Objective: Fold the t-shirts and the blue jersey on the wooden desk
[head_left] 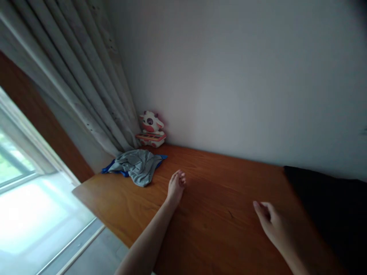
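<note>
My left hand (176, 185) is over the middle of the brown wooden tabletop (212, 236), its fingers curled in and nothing visible in them. Just left of it lies a crumpled grey cloth with blue edges (137, 165), which the hand does not touch. On the right, my right hand (269, 221) is held over the wood with thumb and forefinger apart. No object shows in it, though its other fingers are mostly hidden. A black cloth or mat (332, 206) lies to the right of that hand.
A cow-shaped toy with a small keyboard (151, 130) stands in the back left corner against the grey wall (229, 76). Long pale curtains (83, 76) hang beside it. A bright window (17, 160) and its sill lie beyond the table's left edge.
</note>
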The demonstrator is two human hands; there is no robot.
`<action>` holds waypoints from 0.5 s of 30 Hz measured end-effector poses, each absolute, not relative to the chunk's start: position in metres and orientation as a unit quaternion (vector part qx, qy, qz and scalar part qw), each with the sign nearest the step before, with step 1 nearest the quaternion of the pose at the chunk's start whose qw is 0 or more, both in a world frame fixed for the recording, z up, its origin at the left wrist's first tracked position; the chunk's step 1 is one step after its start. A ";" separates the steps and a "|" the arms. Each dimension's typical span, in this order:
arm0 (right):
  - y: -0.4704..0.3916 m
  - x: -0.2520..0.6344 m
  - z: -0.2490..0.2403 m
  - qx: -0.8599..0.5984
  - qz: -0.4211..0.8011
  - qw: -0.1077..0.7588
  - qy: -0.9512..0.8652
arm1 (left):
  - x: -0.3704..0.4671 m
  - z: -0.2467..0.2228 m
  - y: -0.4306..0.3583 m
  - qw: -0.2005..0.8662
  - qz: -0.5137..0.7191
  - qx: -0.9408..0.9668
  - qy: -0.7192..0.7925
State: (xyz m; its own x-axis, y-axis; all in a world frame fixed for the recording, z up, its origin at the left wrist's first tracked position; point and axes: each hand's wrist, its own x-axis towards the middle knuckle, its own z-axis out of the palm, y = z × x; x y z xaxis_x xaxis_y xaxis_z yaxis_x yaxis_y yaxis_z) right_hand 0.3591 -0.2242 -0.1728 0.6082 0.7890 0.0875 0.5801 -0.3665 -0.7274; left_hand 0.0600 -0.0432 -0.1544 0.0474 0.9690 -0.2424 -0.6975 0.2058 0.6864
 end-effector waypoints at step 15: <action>-0.221 0.376 -0.187 -0.823 0.146 0.358 -0.416 | -0.043 -0.143 -0.004 0.564 0.765 0.093 0.296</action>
State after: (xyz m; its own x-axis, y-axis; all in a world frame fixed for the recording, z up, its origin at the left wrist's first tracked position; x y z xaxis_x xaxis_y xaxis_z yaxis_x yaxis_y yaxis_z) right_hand 0.3755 -0.2213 -0.1870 0.6106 0.7898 0.0577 0.5810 -0.3972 -0.7104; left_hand -0.0434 -0.0038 -0.1430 -0.3463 0.9183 -0.1918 -0.8080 -0.1881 0.5584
